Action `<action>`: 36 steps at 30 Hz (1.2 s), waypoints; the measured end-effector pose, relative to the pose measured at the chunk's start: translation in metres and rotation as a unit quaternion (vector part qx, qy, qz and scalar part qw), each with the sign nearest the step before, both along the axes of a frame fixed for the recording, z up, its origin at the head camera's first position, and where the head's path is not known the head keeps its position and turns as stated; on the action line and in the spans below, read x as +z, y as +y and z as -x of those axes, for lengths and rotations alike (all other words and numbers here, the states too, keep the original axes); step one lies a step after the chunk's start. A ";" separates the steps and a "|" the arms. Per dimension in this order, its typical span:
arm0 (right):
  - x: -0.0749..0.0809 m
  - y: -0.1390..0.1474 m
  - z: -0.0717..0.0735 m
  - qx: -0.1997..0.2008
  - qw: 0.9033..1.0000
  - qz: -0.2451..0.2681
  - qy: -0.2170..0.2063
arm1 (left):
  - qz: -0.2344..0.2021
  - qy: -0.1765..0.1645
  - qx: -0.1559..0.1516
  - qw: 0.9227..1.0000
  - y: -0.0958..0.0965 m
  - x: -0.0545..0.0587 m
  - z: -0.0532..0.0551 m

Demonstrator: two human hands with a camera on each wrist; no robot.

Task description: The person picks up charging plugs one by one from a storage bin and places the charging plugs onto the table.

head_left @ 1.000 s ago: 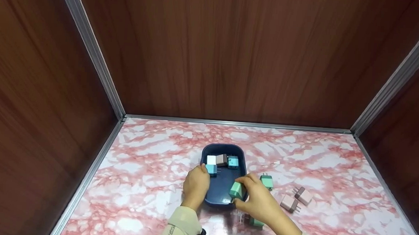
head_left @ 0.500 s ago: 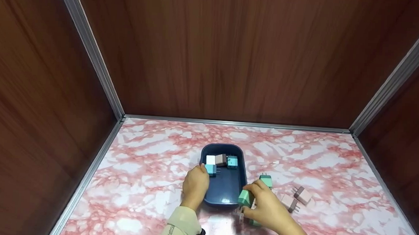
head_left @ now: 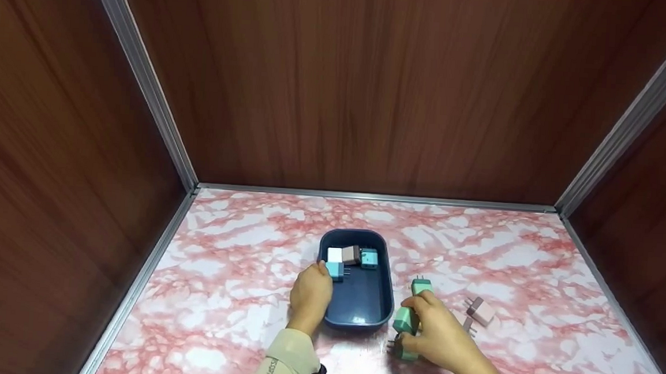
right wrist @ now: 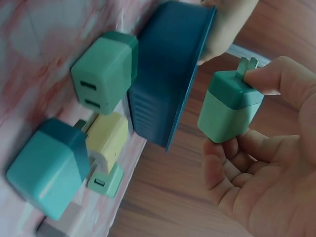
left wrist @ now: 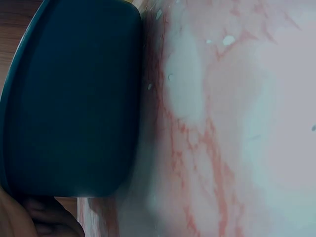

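Observation:
My left hand (head_left: 311, 292) grips the left side of a dark blue plastic box (head_left: 359, 301), thumb over the rim. In the left wrist view, its fingers (left wrist: 52, 217) bend round the outer wall of the box (left wrist: 74, 98). My right hand (head_left: 442, 338) pinches a green plug-in charger (head_left: 406, 320) just right of the box, over the table. The right wrist view shows this charger (right wrist: 229, 106) between thumb and fingers, prongs up beside the thumb. Inside the box are a white block (head_left: 334, 255), a pink-and-brown charger (head_left: 350, 254) and two blue chargers (head_left: 369, 258).
A green charger (head_left: 421, 286) lies beyond my right hand and another (head_left: 408, 355) partly under it. Two pink-and-brown chargers (head_left: 480, 311) lie farther right, one mostly hidden. The right wrist view also shows a yellow charger (right wrist: 106, 140). Wooden panels (head_left: 374, 85) enclose the marbled table (head_left: 237, 245).
My right hand has moved right with the green charger, from over the box to over the table beside it. My left hand and the box have stayed in place.

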State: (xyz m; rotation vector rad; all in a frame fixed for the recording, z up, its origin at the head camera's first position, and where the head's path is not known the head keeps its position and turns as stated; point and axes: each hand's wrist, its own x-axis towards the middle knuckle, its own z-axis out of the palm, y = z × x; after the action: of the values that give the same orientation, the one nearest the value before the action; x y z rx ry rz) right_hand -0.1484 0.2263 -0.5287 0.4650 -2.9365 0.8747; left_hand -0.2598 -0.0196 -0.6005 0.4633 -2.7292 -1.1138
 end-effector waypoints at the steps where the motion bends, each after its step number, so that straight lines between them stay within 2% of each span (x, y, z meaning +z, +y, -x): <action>1: 0.000 0.002 0.000 -0.003 1.000 -0.004 -0.004 | -0.001 -0.002 0.001 1.000 0.000 0.000 0.000; 7: 0.001 0.012 -0.001 -0.011 1.000 -0.016 -0.018 | 0.001 -0.011 0.003 1.000 0.000 0.001 0.001; 14: -0.003 0.023 -0.001 -0.021 0.999 -0.032 -0.033 | 0.002 -0.002 -0.003 1.000 0.000 0.001 -0.001; 21: -0.007 0.033 -0.003 -0.056 0.994 -0.059 -0.071 | 0.002 0.013 -0.007 1.000 -0.001 0.001 -0.002; 25: -0.006 0.041 -0.003 -0.061 0.991 -0.065 -0.096 | 0.002 0.013 -0.006 1.000 -0.001 0.001 -0.001; 36: -0.004 0.059 -0.004 -0.056 0.991 -0.074 -0.096 | 0.009 0.008 -0.002 1.000 0.000 0.000 0.000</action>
State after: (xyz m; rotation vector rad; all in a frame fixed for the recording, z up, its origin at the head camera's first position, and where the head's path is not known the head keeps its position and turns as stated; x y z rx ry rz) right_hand -0.1441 0.2854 -0.5322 0.2298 -3.1812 0.7309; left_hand -0.2594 -0.0196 -0.6008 0.4452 -2.7252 -1.0893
